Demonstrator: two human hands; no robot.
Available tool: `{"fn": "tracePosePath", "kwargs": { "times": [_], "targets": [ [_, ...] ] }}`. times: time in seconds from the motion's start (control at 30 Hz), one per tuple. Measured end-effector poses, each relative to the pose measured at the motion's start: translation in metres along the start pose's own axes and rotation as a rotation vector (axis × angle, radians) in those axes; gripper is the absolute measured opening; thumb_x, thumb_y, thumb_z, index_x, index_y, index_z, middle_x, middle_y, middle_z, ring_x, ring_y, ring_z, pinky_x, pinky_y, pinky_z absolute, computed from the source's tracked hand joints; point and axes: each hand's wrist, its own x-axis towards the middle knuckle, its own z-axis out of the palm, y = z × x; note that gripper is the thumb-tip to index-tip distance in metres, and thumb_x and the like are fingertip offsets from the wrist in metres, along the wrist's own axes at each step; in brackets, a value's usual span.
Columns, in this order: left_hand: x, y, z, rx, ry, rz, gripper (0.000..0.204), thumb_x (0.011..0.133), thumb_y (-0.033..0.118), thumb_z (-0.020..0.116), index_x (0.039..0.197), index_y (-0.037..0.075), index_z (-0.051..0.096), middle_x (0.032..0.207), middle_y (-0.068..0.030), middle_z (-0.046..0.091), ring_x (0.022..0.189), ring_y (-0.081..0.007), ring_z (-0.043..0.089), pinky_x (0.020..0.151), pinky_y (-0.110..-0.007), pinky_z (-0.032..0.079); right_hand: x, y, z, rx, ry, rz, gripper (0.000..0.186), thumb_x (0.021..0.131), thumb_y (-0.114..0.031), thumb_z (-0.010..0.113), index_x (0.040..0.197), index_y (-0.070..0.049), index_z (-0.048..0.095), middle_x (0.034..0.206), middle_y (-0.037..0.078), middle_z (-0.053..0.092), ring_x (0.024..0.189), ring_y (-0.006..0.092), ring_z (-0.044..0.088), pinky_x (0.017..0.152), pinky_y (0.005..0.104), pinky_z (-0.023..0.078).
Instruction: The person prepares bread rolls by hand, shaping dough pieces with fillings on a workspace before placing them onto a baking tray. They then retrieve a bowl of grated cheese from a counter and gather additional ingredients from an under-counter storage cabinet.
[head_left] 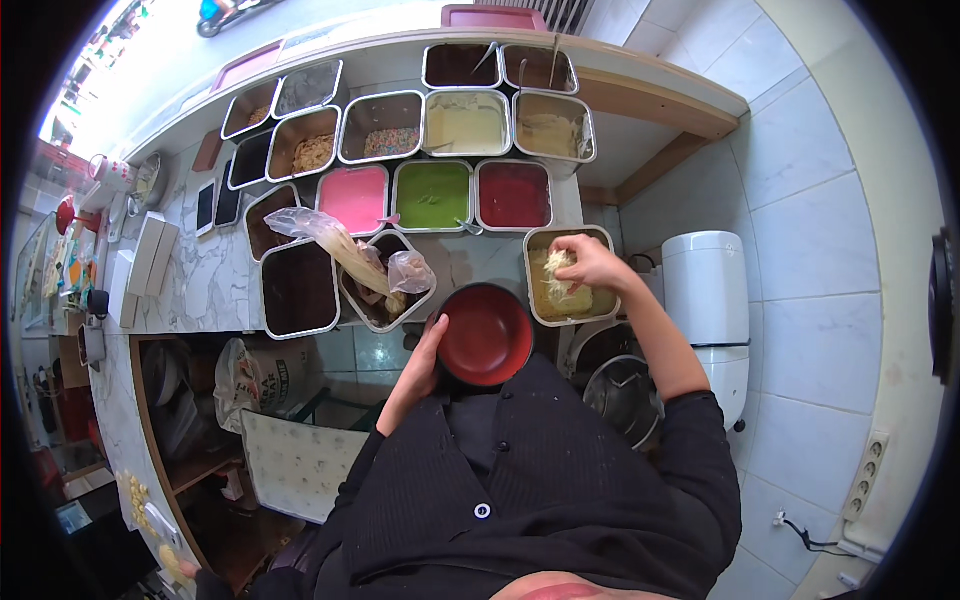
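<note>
My left hand grips the side of a round bowl, black outside and red inside, held near my lap below the counter edge. My right hand pinches pale, shredded-looking stuff over a steel tray at the counter's right, which holds more pale yellowish contents. Left of the bowl, a plastic bag lies across a steel tray. Trays of pink, green and red contents line the row behind.
Several more trays fill the back. Phones and white boxes lie left. A white bin stands right, a steel pot below. A co-worker's hand shows lower left. A scooter is outside.
</note>
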Motion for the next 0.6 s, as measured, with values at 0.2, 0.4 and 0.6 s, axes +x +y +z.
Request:
{"fn": "tracePosePath", "kwargs": {
  "times": [0.2, 0.4, 0.6],
  "targets": [
    [0.004, 0.002, 0.003, -0.045, -0.021, -0.010, 0.053, 0.089, 0.036, 0.041, 0.128, 0.005, 0.025, 0.125, -0.0103, 0.039, 0.115, -0.0174, 0.039, 0.096, -0.032, 0.032, -0.031, -0.046, 0.014, 0.042, -0.041, -0.159, 0.024, 0.066, -0.003, 0.059, 0.090, -0.002, 0.053, 0.072, 0.002, 0.055, 0.070, 0.0087, 0.054, 0.061, 0.0244, 0.048],
    [0.002, 0.001, 0.005, -0.102, -0.020, -0.018, 0.049, 0.089, 0.034, 0.041, 0.126, 0.005, 0.028, 0.123, -0.0099, 0.042, 0.112, -0.0167, 0.042, 0.095, -0.032, 0.034, -0.022, -0.049, 0.102, -0.355, 0.036, -0.498, 0.036, 0.062, -0.002, 0.060, 0.097, -0.002, 0.055, 0.091, 0.015, 0.060, 0.085, 0.0262, 0.059, 0.076, 0.0326, 0.046],
    [0.007, -0.010, 0.003, -0.103, 0.017, 0.086, 0.044, 0.088, 0.034, 0.044, 0.118, 0.002, 0.042, 0.114, -0.0092, 0.051, 0.104, -0.0179, 0.049, 0.091, -0.033, 0.037, -0.018, -0.038, 0.104, -0.330, 0.169, -0.383, 0.023, 0.064, 0.004, 0.055, 0.086, 0.001, 0.061, 0.078, 0.014, 0.062, 0.073, 0.0245, 0.062, 0.068, 0.0302, 0.049]
  ]
}}
